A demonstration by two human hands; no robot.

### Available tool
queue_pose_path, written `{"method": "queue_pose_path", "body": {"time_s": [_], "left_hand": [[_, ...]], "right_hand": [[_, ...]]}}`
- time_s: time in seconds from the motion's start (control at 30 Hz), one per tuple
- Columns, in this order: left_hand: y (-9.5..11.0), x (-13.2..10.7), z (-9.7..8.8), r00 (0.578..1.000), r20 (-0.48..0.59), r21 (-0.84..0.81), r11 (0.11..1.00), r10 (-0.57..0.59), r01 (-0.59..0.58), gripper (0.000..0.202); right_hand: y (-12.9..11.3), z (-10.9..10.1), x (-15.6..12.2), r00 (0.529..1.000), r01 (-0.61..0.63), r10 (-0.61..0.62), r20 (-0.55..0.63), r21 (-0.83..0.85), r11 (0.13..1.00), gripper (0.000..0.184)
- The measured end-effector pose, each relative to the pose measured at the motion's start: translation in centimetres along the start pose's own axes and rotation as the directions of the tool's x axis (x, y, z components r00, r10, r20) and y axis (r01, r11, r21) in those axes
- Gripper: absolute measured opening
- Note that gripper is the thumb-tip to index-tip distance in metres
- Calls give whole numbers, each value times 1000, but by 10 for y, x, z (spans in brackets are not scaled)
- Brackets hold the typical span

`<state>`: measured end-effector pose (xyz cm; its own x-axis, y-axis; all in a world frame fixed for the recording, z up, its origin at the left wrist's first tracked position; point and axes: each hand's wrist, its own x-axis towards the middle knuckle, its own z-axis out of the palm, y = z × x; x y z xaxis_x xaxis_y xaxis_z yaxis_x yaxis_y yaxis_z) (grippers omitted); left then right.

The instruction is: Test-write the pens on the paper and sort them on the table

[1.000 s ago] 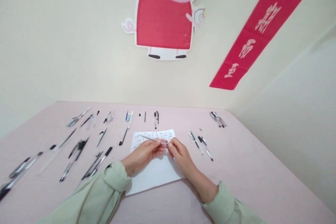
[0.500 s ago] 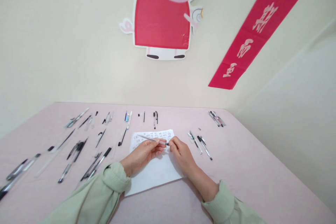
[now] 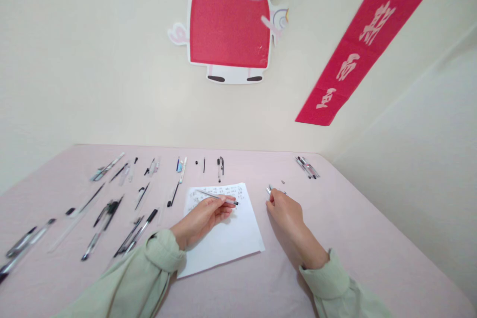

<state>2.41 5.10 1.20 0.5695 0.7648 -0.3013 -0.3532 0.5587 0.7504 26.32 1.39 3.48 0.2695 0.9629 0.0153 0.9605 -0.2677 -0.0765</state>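
My left hand (image 3: 204,217) rests on a white sheet of paper (image 3: 223,236) and pinches a thin pen refill (image 3: 216,197) that slants up to the left over the handwriting on the sheet. My right hand (image 3: 286,216) lies to the right of the paper, its fingers curled down over the pens (image 3: 269,190) lying there. Whether it grips one of them is hidden by the fingers. Both sleeves are pale green.
Many pens and pen parts (image 3: 108,213) lie in rows across the pink table (image 3: 354,238), mostly on the left and along the back. A small group of pens (image 3: 307,167) sits at the back right. The wall carries a cartoon cut-out (image 3: 231,20) and a red banner (image 3: 357,39).
My right hand has let go of the refill's end and moved right, off the paper, onto the pens beside it. My left hand keeps the refill in place.
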Motion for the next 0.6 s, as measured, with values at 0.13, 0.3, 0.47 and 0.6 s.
{"method": "queue_pose_path", "body": {"time_s": [0.13,0.3,0.47,0.6], "left_hand": [[0,1,0,1000,3,16,1000,3,-3,21],[-2,1,-1,999,35,57,998,12,-14,24],[-2,1,-2,991,131,88,995,31,-43,29],[-3,4,-3,972,216,28,995,87,-95,31]], "right_hand": [[-11,-1,-3,1000,9,-9,15,26,1000,9],[-23,-4,-2,996,88,-82,-30,349,933,8],[-48,5,-6,974,189,-225,-35,675,713,9],[-68,11,-12,957,241,-286,-46,674,698,8]]}}
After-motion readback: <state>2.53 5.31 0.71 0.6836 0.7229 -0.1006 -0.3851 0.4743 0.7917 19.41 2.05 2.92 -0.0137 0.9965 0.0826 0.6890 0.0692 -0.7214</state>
